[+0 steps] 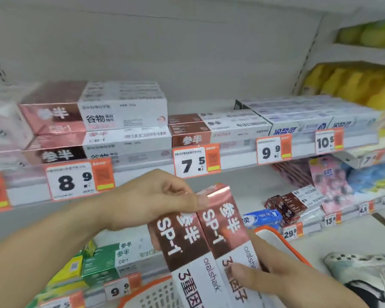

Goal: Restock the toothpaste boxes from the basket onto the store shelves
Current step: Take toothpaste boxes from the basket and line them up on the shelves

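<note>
I hold two brown-and-white toothpaste boxes marked SP-1 side by side, standing on end in front of the shelves: the left box (182, 247) and the right box (226, 225). My left hand (151, 201) pinches their upper ends from the left. My right hand (267, 274) grips their lower part from the right, thumb on the front face. The white basket with an orange rim (282, 241) sits below and behind the boxes. Matching brown-and-white boxes (218, 127) lie on the upper shelf above the 7.5 tag.
Pink-and-white boxes (93, 121) are stacked at the upper left over the 8.9 tag, pale blue boxes (309, 116) at the right. Green boxes (105, 261) fill the lower left shelf; small brown boxes (285, 205) and a blue box (262, 216) lie lower right. A shoe (360, 270) shows at bottom right.
</note>
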